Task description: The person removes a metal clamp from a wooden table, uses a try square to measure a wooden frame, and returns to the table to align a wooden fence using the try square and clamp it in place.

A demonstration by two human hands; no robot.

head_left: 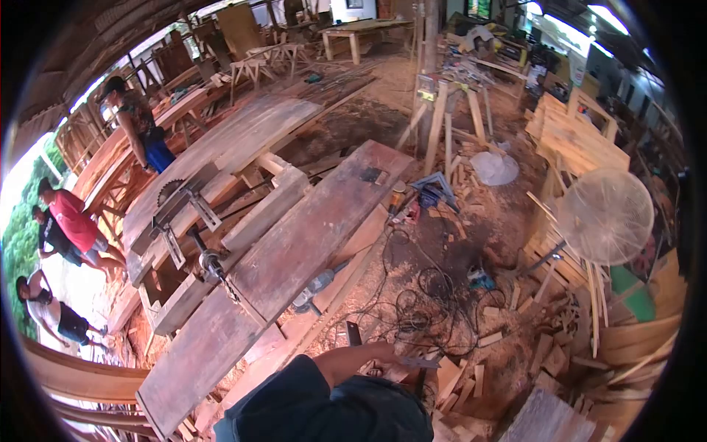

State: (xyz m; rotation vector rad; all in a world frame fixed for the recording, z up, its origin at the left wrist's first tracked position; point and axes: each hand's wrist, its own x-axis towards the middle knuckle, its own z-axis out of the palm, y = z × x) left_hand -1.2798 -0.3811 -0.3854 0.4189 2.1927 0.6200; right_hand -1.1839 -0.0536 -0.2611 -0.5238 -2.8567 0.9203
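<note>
Shaving-strewn floor — looped black cables near the fingers.

I am in a woodworking shop, under a dark roof and open on the left, where leafy green foliage shows. Before me lies a long, thick, reddish-brown wooden slab, and beyond it to the left stands a dark, round, toothed metal saw blade. Pale brown wood shavings litter much of the ground. To my right, short, light-coloured wooden offcuts lie scattered near tangled thin black cables and a teal power tool. Pale wooden trestles stand far left; broad honey-coloured wooden boards lie far right.
</note>
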